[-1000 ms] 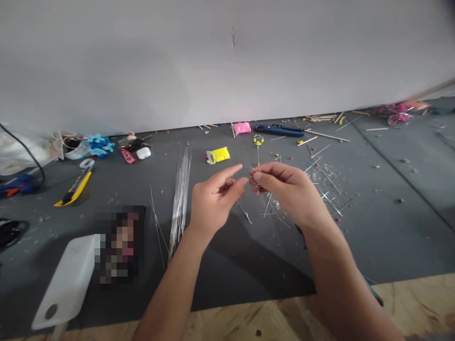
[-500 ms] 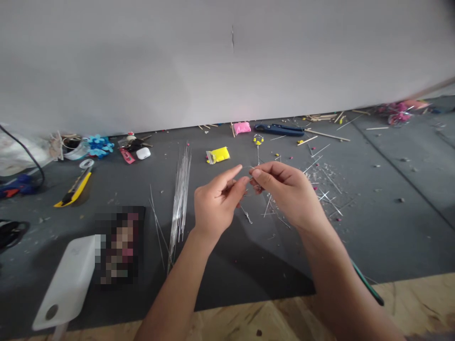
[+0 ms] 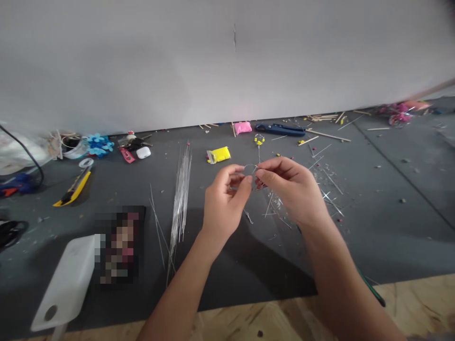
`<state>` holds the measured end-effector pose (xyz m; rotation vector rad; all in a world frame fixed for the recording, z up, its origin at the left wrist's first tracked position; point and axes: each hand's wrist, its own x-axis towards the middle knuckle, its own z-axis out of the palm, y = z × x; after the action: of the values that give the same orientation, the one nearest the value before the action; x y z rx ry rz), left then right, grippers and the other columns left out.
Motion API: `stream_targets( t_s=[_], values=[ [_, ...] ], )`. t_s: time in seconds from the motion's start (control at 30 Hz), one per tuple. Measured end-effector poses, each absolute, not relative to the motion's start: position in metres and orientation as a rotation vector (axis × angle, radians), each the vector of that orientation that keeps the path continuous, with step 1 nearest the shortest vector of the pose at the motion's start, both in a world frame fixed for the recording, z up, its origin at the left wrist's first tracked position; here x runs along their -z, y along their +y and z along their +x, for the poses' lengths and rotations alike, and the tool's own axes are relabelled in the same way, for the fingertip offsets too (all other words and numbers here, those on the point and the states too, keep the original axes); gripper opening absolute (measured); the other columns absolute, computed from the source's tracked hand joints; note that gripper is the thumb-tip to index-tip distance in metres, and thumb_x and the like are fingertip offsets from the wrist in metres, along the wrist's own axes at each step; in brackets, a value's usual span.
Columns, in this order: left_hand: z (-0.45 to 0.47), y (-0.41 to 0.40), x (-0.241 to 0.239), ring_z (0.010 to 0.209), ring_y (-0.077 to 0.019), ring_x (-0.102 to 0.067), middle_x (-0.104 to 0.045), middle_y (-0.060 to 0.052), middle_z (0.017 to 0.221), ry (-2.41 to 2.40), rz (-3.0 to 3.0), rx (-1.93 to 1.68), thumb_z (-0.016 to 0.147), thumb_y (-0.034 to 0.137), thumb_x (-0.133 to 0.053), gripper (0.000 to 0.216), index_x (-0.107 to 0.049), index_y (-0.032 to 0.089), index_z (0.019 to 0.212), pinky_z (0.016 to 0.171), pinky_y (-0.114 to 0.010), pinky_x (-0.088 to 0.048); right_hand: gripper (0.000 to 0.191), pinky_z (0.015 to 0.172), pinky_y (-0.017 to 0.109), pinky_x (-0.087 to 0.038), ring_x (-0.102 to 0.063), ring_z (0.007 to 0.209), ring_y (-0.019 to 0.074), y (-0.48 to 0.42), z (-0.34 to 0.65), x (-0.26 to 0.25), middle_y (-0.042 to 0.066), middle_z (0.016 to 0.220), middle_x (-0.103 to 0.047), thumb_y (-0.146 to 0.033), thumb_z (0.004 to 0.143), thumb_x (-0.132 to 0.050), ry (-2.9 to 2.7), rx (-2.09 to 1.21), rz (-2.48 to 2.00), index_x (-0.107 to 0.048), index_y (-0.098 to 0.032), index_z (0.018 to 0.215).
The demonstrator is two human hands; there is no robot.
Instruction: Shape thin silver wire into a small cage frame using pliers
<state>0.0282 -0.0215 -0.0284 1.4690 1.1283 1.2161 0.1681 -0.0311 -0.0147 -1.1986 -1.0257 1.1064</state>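
Wire loop, wire bundle beside, yellow packet beyond

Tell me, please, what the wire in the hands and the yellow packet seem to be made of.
The wire: probably metal, silvery and smooth, with a faint shine. The yellow packet: likely clear plastic, slightly glossy, as one end looks whitish and see-through.

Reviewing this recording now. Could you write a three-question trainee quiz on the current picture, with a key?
1. True or false: the yellow-and-black utility knife lies to the left of the bundle of straight silver wires.
2. What shows between the fingertips of the left hand and the right hand?
3. What colour is the small plastic packet nearest the left hand: A pink, B yellow, C blue?

Key:
1. True.
2. A thin curved silver wire.
3. B, yellow.
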Motion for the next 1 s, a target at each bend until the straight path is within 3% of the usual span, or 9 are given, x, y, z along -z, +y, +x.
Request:
stream_targets(
  t_s=[0.1,0.33,0.57,1.0],
  values=[
    [0.026,-0.021,0.025,0.077,-0.0128,-0.067,-0.070,-0.003,0.092,1.091,1.600,-1.216,0.084,0.024,-0.063,0.029,-0.061,0.022,0.113,0.066,-0.022,-0.056,0.005,0.063,0.027,-0.047,-0.059,0.065,0.0106,-0.032,0.171,0.013,-0.003,0.067,-0.065,-0.025,0.078,-0.070,-1.104,-1.092,-1.292,-0.071,-0.022,0.082],
    [0.024,-0.022,0.017,0.055,-0.0088,-0.063,-0.070,0.001,0.077,1.189,1.630,-1.152,0.084,0.021,-0.060,0.013,-0.065,0.021,0.096,0.052,-0.019,-0.052,0.017,0.067,0.028,-0.050,-0.063,0.074,0.0129,-0.034,0.170,0.011,0.000,0.080,-0.069,-0.023,0.079,-0.068,-1.150,-1.195,-1.261,-0.069,-0.022,0.095],
    [0.025,-0.022,0.017,0.061,-0.0110,-0.066,-0.069,0.001,0.074,1.289,1.719,-1.212,0.081,0.016,-0.056,0.008,-0.061,0.020,0.086,0.058,-0.022,-0.054,0.003,0.062,0.024,-0.049,-0.062,0.068,0.0104,-0.036,0.157,0.011,-0.002,0.074,-0.068,-0.021,0.082,-0.063,-1.181,-1.158,-1.261,-0.066,-0.020,0.084],
    [0.025,-0.025,0.023,0.056,-0.0119,-0.062,-0.067,0.002,0.065,1.420,1.708,-1.243,0.077,0.017,-0.058,0.008,-0.060,0.021,0.083,0.055,-0.023,-0.049,0.004,0.063,0.028,-0.046,-0.061,0.072,0.0135,-0.039,0.147,0.012,0.000,0.079,-0.067,-0.023,0.085,-0.058,-1.245,-1.065,-1.322,-0.061,-0.021,0.085]
  ],
)
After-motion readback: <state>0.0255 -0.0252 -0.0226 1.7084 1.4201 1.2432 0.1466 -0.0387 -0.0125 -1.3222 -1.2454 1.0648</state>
